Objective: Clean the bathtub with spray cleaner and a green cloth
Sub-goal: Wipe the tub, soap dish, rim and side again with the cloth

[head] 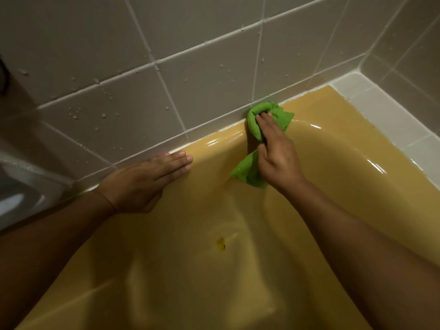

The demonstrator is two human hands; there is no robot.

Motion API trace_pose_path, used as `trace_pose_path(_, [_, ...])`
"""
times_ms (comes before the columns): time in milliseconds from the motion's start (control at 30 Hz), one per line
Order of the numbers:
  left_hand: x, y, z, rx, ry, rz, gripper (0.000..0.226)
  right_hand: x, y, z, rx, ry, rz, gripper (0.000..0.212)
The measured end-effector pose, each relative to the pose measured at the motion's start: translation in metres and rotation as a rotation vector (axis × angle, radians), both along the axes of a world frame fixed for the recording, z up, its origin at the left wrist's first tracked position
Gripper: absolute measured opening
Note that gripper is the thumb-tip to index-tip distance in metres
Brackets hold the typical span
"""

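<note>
Leaning over a mustard-yellow bathtub, we see its glossy inner wall curve down to a wide floor, with streaks of light shining on the bend of the rim. One small dark yellowish mark sits on the floor of the tub, roughly between our forearms. Behind the tub rises a wall of large beige tiles with pale grout lines, and water drops cling to several of them. A thin white seam runs where the wall meets the rim. At the right end, a ledge of white tiles borders the tub and meets a second tiled wall in the corner. At the far left there is a grey, shiny shape, too blurred for us to name.

Our left hand lies flat, palm down, on the rim beside the wall, its fingers straight and pressed together. Our right hand curls its fingers round the bunched green cloth and presses it onto the rim right at the seam with the wall. A loose corner of the cloth hangs below the hand, over the tub's inner wall.
</note>
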State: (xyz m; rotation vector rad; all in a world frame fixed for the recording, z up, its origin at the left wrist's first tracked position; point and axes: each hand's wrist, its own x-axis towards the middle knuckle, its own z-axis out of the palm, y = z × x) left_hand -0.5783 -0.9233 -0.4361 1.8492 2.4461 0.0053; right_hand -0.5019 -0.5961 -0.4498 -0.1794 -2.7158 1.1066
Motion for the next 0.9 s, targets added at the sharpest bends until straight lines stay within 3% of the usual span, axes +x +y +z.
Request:
trace_pose_path(267, [0.005,-0.017,-0.003,0.075,-0.017,0.021,0.077,0.006,-0.059,-0.006,-0.090,0.000,-0.010,0.069])
trace_pose_path(900, [0.024,-0.095,-0.012,0.141,0.001,0.087,0.063,0.024,-0.161,-0.010,-0.040,0.042,0.236,0.065])
